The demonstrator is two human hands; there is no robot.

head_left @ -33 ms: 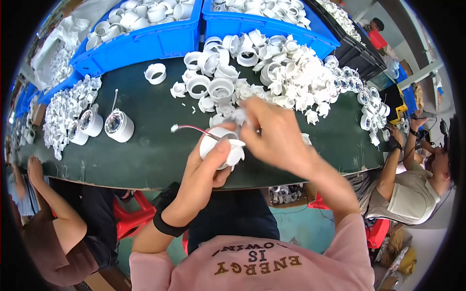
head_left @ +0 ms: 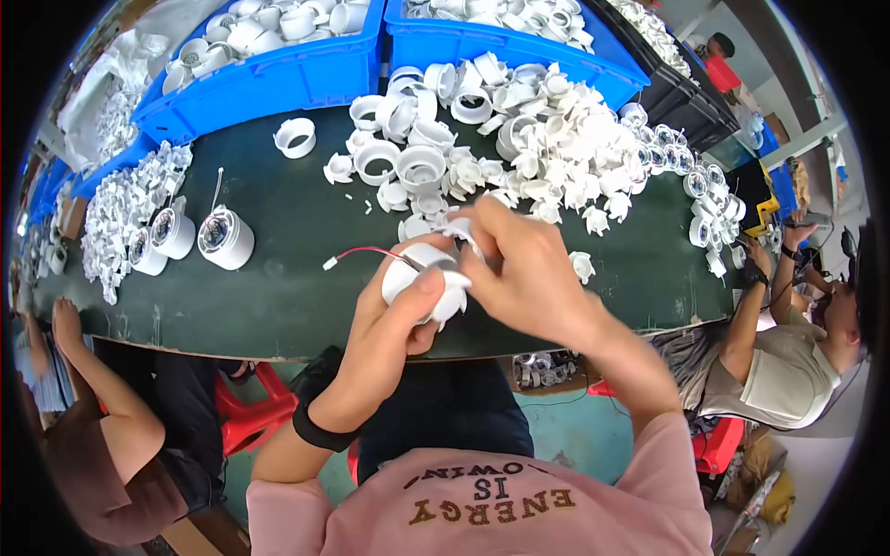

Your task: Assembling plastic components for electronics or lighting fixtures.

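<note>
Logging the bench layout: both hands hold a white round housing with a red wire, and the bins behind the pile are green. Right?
Not quite. The head view shows the bins are blue. The left hand and right hand do hold the white round housing with its red wire.

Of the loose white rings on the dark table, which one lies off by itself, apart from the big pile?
The white ring just below the left blue bin. It lies alone on bare table, left of the pile, where the other rings crowd together.

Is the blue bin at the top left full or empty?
Partly full at least: the blue bin holds many white round plastic parts heaped near its rim. Its depth is hidden.
</note>
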